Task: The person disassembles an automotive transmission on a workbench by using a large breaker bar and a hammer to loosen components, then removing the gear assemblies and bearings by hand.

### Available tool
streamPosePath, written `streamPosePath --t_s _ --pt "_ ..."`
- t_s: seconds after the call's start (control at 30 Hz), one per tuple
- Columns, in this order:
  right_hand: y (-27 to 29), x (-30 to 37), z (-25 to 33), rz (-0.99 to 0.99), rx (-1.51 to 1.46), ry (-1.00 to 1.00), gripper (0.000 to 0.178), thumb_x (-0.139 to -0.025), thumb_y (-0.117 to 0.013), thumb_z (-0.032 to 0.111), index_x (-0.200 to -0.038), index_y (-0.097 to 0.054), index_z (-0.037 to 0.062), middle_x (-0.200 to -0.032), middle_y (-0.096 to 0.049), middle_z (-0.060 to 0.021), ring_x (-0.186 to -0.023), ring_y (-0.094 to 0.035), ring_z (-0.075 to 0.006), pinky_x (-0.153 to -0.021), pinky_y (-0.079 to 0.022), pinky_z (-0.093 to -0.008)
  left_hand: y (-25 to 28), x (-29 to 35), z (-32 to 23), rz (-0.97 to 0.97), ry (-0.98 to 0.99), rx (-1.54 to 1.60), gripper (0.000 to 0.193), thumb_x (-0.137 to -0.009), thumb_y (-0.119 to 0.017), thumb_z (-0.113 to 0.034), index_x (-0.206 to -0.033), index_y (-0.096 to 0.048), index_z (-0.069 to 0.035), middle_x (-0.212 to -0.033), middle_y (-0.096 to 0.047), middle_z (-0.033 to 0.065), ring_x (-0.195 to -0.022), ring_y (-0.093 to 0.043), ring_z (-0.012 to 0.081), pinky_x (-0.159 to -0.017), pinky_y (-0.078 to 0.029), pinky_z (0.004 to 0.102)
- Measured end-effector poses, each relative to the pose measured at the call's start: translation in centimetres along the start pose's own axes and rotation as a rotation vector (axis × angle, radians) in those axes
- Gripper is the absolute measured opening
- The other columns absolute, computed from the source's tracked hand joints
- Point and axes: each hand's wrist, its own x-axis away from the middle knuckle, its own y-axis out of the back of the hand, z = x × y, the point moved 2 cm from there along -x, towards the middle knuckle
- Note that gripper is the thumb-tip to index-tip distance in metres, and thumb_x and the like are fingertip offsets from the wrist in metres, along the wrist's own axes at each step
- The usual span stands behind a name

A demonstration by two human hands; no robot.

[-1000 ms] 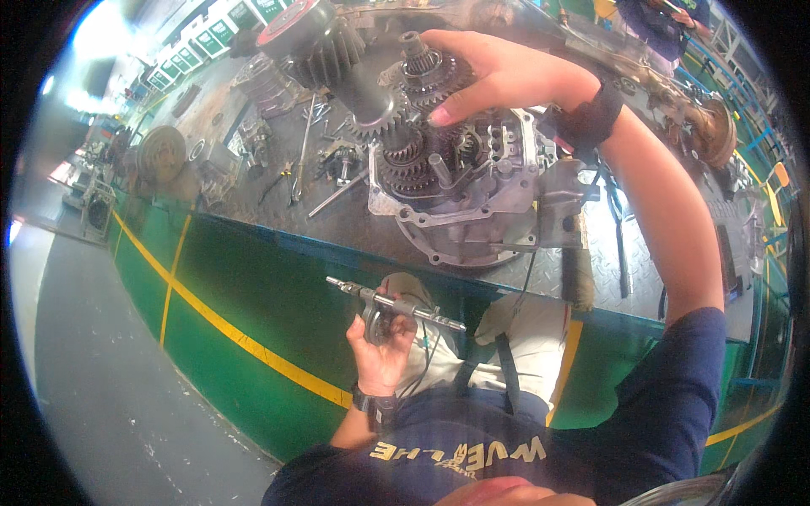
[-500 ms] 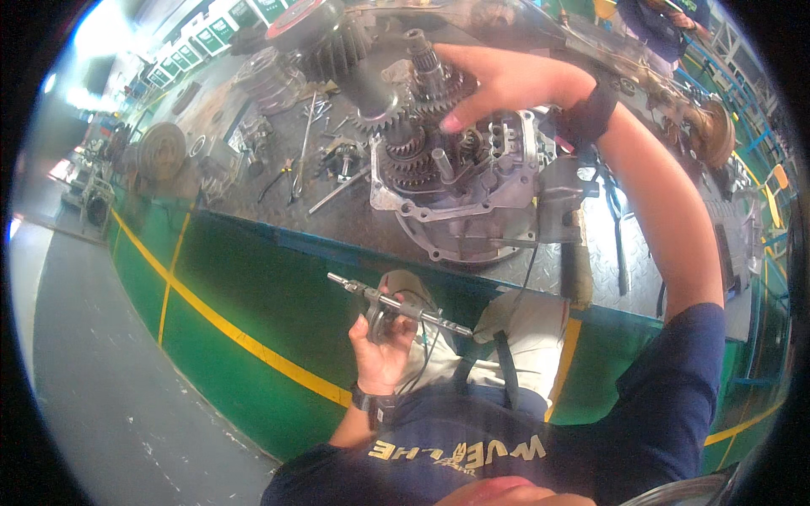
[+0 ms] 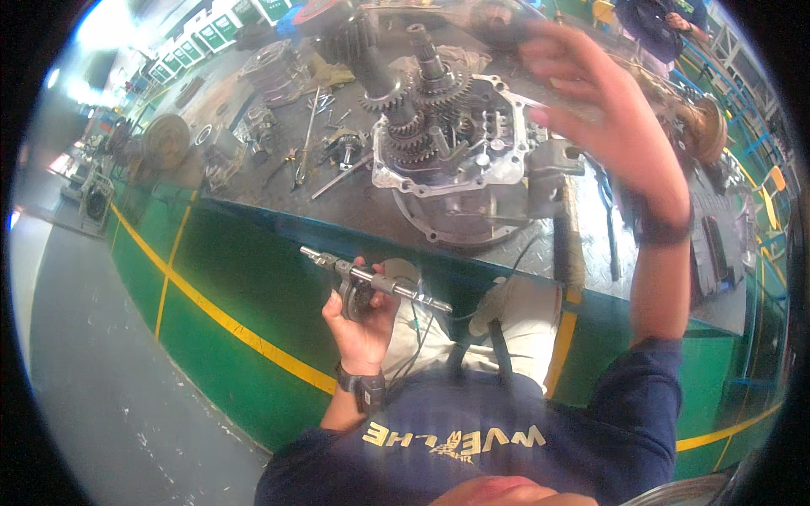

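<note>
My left hand (image 3: pixel 361 339) is closed around a steel shift rail with a fork (image 3: pixel 384 285), held above my lap at the bench's front edge. The rail points out past my fingers on both sides. My right hand (image 3: pixel 595 105), smeared by motion, is raised with its fingers apart and nothing seen in them. It is to the right of an opened gearbox housing (image 3: pixel 498 173), apart from it. Upright in the housing are a splined gear shaft (image 3: pixel 434 72) and, left of it, a tall shaft with a large helical gear (image 3: pixel 346 42) at its upper end.
The metal bench (image 3: pixel 337 207) carries a long thin tool (image 3: pixel 309 139), pliers (image 3: pixel 291 158), small loose parts and a round disc (image 3: pixel 167 141) at left. A hammer-like tool with a worn handle (image 3: pixel 569 244) lies at right. Another person (image 3: pixel 662 29) stands at the far right.
My right hand has left the gear shaft and moved right, its fingers spreading. My left hand, still gripping the shift rail, has shifted slightly left and up.
</note>
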Motion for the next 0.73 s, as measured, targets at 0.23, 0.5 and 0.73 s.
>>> streamPosePath --t_s 0.23,0.5,0.73 --pt "-5.1 20.7 6.0 0.135 -0.469 -0.554 0.063 -0.08 -0.087 0.025 -0.132 -0.06 0.0009 -0.113 -0.072 -0.0167 -0.107 -0.071 -0.0255 -0.094 -0.055 -0.0367 -1.4 0.8 3.9 0.091 0.161 -0.074 0.065 -0.089 -0.064 -0.049 -0.141 -0.055 -0.01 -0.13 -0.062 0.017 -0.08 -0.06 0.0166 -0.087 -0.053 0.038" --pt "-11.0 26.3 7.0 -0.038 -0.401 -0.615 0.048 -0.087 -0.076 0.017 -0.128 -0.061 -0.0016 -0.104 -0.068 -0.0179 -0.095 -0.068 -0.0322 -0.083 -0.052 -0.0393 -5.7 1.1 9.7 0.529 0.058 -0.791 0.074 -0.08 -0.076 -0.024 -0.143 -0.054 0.007 -0.143 -0.057 0.0219 -0.113 -0.065 0.0241 -0.1 -0.052 0.0418" --pt "-14.4 30.5 7.3 -0.177 -0.54 -0.672 0.033 -0.089 -0.07 0.006 -0.12 -0.062 -0.0032 -0.102 -0.065 -0.018 -0.092 -0.065 -0.0345 -0.08 -0.05 -0.0397 -6.7 1.9 10.6 0.884 -0.194 -1.367 0.076 -0.069 -0.084 -0.015 -0.14 -0.06 -0.001 -0.134 -0.061 0.0153 -0.117 -0.063 0.0252 -0.104 -0.047 0.0337"
